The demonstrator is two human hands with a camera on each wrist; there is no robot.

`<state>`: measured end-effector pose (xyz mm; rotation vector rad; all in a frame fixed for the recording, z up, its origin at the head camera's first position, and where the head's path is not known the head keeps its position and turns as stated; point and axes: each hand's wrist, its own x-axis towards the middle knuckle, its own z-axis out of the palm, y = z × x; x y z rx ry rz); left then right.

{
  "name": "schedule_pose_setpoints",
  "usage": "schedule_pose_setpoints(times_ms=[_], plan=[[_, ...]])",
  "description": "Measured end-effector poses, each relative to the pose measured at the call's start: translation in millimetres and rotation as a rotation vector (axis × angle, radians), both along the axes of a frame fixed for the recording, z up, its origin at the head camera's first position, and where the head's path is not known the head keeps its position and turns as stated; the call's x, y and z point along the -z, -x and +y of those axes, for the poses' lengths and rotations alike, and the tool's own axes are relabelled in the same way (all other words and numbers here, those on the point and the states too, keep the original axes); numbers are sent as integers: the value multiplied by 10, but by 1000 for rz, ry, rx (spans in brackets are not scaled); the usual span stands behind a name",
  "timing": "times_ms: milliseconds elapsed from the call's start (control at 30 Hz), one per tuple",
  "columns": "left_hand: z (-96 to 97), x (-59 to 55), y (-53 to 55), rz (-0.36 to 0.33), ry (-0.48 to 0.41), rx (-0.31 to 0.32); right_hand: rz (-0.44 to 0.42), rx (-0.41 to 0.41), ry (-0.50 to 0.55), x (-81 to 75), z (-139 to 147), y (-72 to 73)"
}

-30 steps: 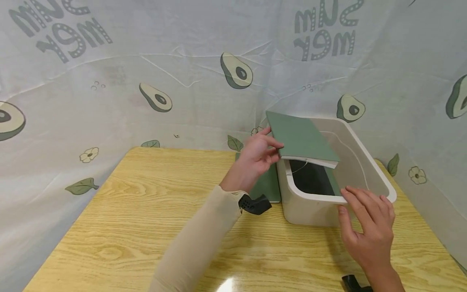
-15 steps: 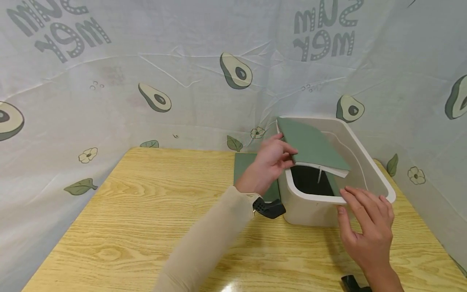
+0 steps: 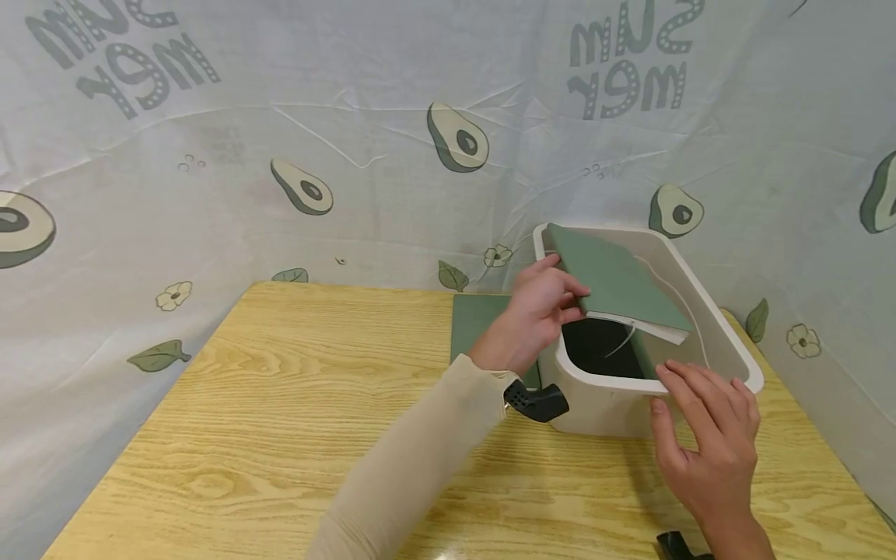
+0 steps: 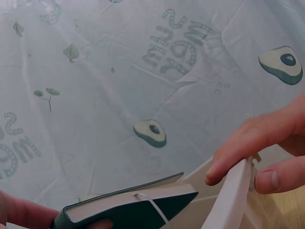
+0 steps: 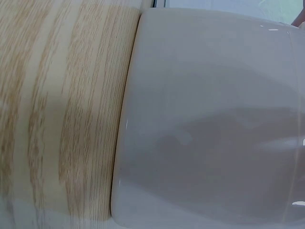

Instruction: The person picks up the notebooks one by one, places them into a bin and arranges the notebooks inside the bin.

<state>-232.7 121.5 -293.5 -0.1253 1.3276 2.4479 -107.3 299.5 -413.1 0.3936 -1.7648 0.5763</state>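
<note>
My left hand (image 3: 539, 307) grips a green hardcover notebook (image 3: 623, 280) by its spine edge, fingers on top of the cover. The notebook tilts over the opening of a white plastic bin (image 3: 616, 408), its pages facing me and a thin pale ribbon (image 4: 155, 207) hanging from them. At the bin's front right, my right hand (image 3: 710, 435) holds the rim, fingertips over the top and thumb outside. Inside the bin lies a dark flat thing (image 3: 595, 354) with a green strip beside it. The right wrist view shows mostly the bin's outer wall (image 5: 214, 119).
Another green book (image 3: 477, 320) lies on the wooden table (image 3: 280, 404) left of the bin, partly hidden by my left arm. Behind the table hangs a pale cloth (image 3: 378, 194) printed with avocados and lettering, close to the bin's back.
My left hand has carried the notebook to the right and slightly down, further over the bin, and the ribbon has swung. More of the book on the table was uncovered; my right hand stays put.
</note>
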Motion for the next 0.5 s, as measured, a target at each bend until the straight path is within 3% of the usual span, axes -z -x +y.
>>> schedule_pose_setpoints(times_ms=[500], plan=[[24,-20,-36,22,-14,-2,-13,4,-10,2,14,-12]])
